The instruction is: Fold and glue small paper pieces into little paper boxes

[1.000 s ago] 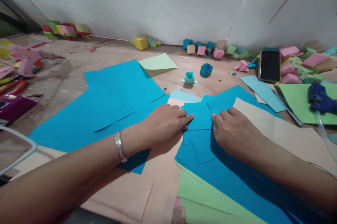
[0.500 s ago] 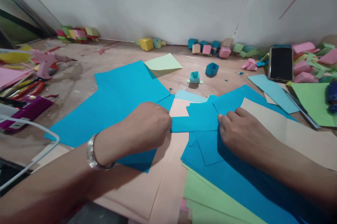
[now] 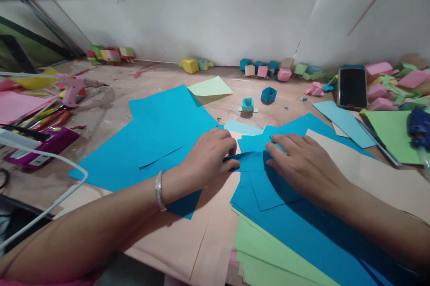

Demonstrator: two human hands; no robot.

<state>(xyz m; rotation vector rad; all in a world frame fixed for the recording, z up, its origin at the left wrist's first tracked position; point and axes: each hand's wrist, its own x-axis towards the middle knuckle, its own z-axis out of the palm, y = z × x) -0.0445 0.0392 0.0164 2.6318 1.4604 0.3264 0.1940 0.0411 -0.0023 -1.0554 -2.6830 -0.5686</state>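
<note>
My left hand [image 3: 210,158], with a clear bracelet at the wrist, pinches the left end of a blue paper strip [image 3: 248,157] between thumb and fingers. The strip's edge is lifted and slightly curled. My right hand [image 3: 302,165] hovers low at the strip's other end, its fingers bent and apart; whether they touch the strip is hard to see. Beneath both hands lie blue paper sheets [image 3: 312,227], some cut into smaller pieces. Another large blue sheet [image 3: 164,120] spreads out to the left, over peach paper [image 3: 168,250].
Two small folded paper boxes, light blue [image 3: 247,105] and dark blue [image 3: 268,95], stand beyond my hands. A pink glue gun [image 3: 72,90] and a purple device [image 3: 47,145] lie left. A phone [image 3: 352,88] leans against paper pieces at right. Green sheets [image 3: 268,250] are in front.
My left hand has opened from a fist into a pinch on the strip and tilted its edge up. My right fingers have loosened and spread. The view has tipped up slightly.
</note>
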